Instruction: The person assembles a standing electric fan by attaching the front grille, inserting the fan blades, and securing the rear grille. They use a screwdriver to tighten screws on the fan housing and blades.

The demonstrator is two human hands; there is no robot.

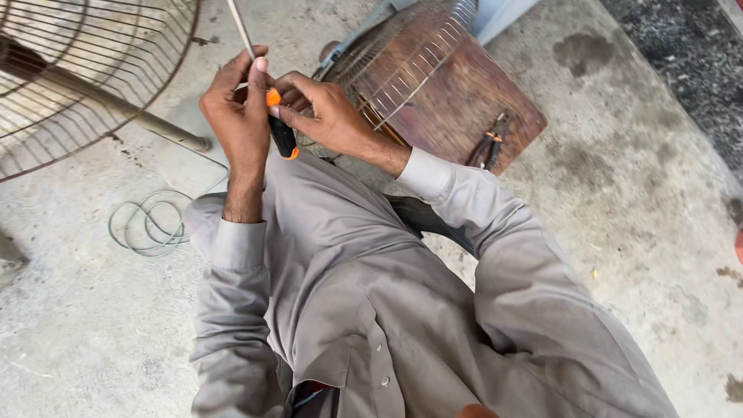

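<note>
My left hand (238,108) and my right hand (325,112) meet in front of my chest over my lap. Between them sits an orange and black tool handle (280,128), gripped by the right fingers near its orange top. The left hand pinches a thin white rod or wire (238,27) that runs up and away toward the top edge. Both arms wear grey long sleeves.
A wire fan guard (402,54) leans over a brown wooden board (464,101) with pliers (487,147) lying on it. Another fan grille with a metal pole (93,85) stands at the upper left. A coil of pale wire (151,224) lies on the concrete floor.
</note>
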